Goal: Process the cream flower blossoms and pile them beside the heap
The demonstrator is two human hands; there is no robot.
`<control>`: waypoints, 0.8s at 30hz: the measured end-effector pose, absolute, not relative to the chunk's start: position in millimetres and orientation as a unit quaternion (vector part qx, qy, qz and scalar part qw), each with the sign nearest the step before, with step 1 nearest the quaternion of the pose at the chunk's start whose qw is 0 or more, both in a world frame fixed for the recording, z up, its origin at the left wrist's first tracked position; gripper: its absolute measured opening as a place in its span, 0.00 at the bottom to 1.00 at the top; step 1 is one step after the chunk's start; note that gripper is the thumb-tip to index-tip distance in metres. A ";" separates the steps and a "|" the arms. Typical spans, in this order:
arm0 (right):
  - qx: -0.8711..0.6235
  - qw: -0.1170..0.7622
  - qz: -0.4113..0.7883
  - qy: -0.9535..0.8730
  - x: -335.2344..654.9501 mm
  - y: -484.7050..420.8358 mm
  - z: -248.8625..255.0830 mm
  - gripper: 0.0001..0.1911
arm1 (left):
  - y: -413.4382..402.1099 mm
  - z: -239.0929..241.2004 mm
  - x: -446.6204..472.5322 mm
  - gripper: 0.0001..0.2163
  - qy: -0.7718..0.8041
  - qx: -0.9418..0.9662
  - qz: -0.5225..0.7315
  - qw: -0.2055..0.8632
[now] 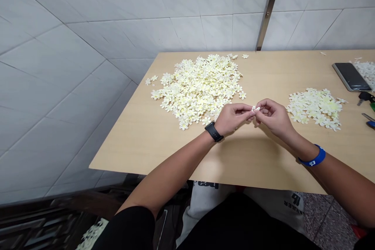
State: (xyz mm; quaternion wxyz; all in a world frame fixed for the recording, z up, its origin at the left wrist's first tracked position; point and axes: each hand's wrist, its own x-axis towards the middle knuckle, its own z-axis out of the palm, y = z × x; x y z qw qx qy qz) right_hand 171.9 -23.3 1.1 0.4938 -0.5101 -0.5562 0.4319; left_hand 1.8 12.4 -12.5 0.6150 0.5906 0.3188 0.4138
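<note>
Between my fingertips is a small white artificial flower (255,108), pinched from both sides above the table. My left hand (234,118), with a black watch on its wrist, is closed on the flower's left side. From the right, my right hand (272,116) grips it between thumb and forefinger; a blue band circles that wrist. A large heap of cream-white flowers with yellowish centres (202,86) lies to the left of my hands. Close to my right hand is a smaller, flatter pile of similar flowers (316,107).
The wooden table (131,140) meets a tiled wall (187,31). At the right lie a dark smartphone (351,77), a key (365,96), a blue-handled tool (370,124) and small white pieces (367,72). A metal strip (268,13) runs up the wall.
</note>
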 end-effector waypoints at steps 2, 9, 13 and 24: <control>-0.503 0.489 0.445 -0.557 172.7 -22.8 -0.2 0.14 | 13.1 -11.8 0.6 0.17 0.322 0.601 0.410 0.606; -0.497 0.495 0.441 -0.560 172.2 -23.8 -1.5 0.14 | 12.9 -9.0 -1.1 0.11 0.359 0.653 0.394 0.538; -0.494 0.496 0.451 -0.553 171.2 -23.1 -0.2 0.15 | 14.3 -8.1 -2.0 0.09 0.364 0.648 0.388 0.545; -0.505 0.493 0.439 -0.556 179.8 -14.6 -0.9 0.16 | 24.7 -19.0 -0.9 0.19 0.309 0.584 0.409 0.630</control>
